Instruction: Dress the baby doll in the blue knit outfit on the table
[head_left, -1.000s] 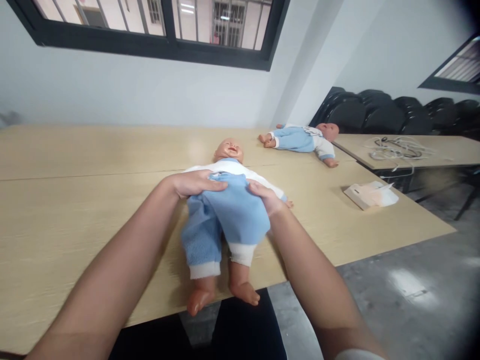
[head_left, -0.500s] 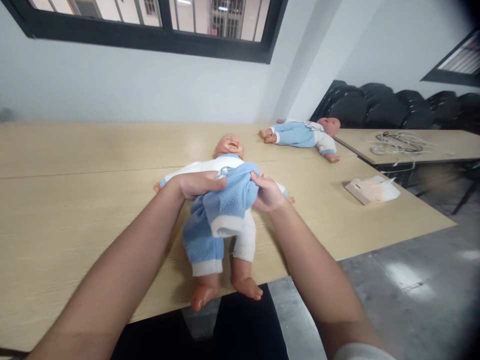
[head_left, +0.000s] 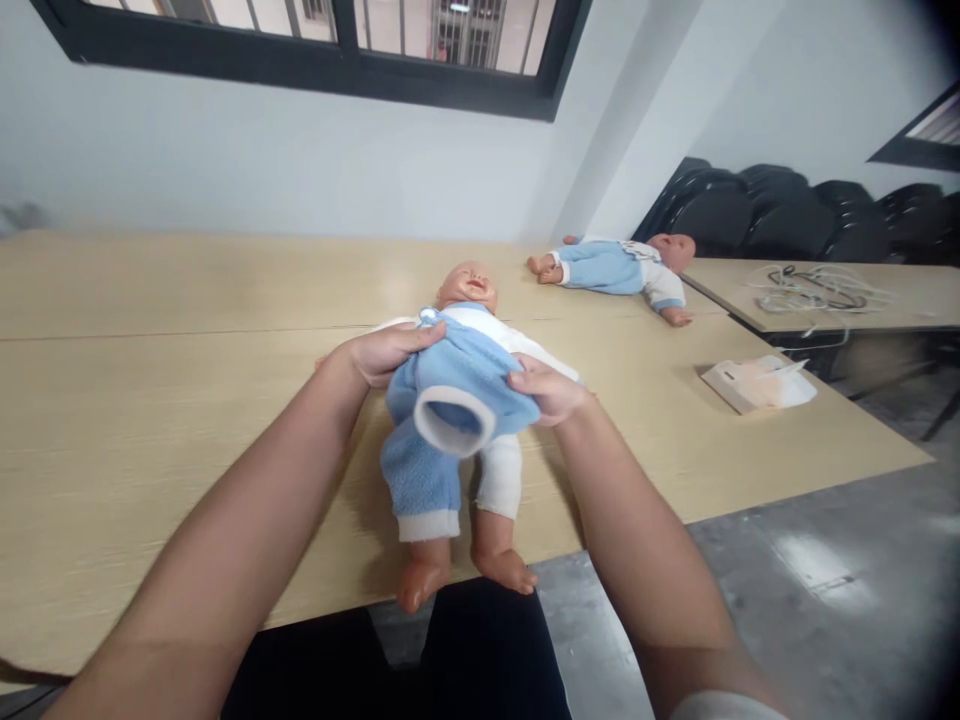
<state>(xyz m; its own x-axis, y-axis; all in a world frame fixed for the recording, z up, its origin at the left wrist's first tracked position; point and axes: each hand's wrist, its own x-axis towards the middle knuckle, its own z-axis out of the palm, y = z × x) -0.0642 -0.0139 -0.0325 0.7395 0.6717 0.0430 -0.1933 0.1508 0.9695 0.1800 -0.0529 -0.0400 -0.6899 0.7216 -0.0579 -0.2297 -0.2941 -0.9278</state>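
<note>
A baby doll (head_left: 471, 288) lies on its back on the table, its feet toward me at the front edge. Blue fleece trousers (head_left: 469, 365) with white cuffs cover one of its legs; the other leg (head_left: 499, 475), in white cloth, is outside them. The loose trouser leg lies over the doll's middle, its white cuff (head_left: 454, 420) gaping toward me. My left hand (head_left: 390, 352) is closed on the trousers near the waist, thumb on top. My right hand (head_left: 551, 388) pinches the blue cloth on the other side.
Another dressed doll (head_left: 611, 268) lies at the back right of the table (head_left: 187, 400). A tissue pack (head_left: 757, 383) rests near the right edge. On a second table is a tangle of white cables (head_left: 821, 288), with stacked black chairs (head_left: 712, 215) behind.
My right hand has moved a little right and down, spreading the cloth. The loose cuff has risen and turned, so its opening now faces me. The view has shifted slightly.
</note>
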